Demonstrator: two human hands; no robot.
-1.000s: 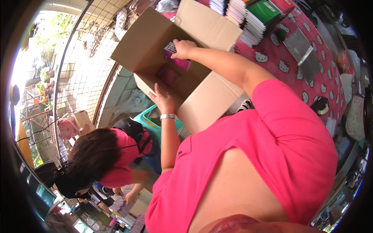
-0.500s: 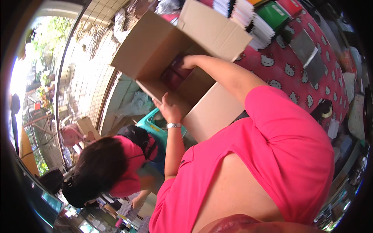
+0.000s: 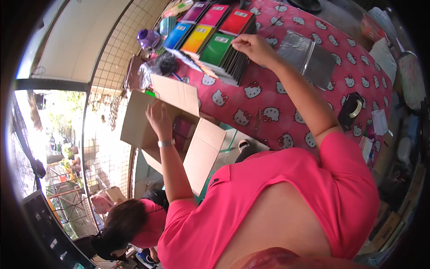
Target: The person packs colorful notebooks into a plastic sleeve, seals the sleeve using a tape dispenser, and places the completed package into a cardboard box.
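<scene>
Head view, looking down over a pink-shirted torso. The right hand (image 3: 251, 47) reaches forward across the worktop (image 3: 286, 107), which is covered by a pink cloth with a repeated white cartoon-cat print, and rests on the near edge of a stack of notebooks (image 3: 224, 58); its fingers are curled down onto the top green cover, and whether that grip pinches a single book or merely touches the pile cannot be told. The notebooks lie in side-by-side piles at the far part of the worktop, with green, yellow, blue, red, pink and purple covers showing. The left hand (image 3: 157, 119), wearing a wristwatch (image 3: 166, 143), is raised with fingers spread and grips nothing; it lies against the inner wall of an open cardboard box (image 3: 143, 130) standing at the worktop's left edge, its flaps (image 3: 204, 152) turned outward. Just right of the notebooks lie clear plastic sleeves (image 3: 309, 58); a black tape dispenser (image 3: 351, 110) sits nearer the right edge. A purple transparent object (image 3: 148, 39) and crumpled clear wrapping (image 3: 152, 69) lie beyond the box. At lower left, another person (image 3: 134, 222) in a pink top bends down below the box.
</scene>
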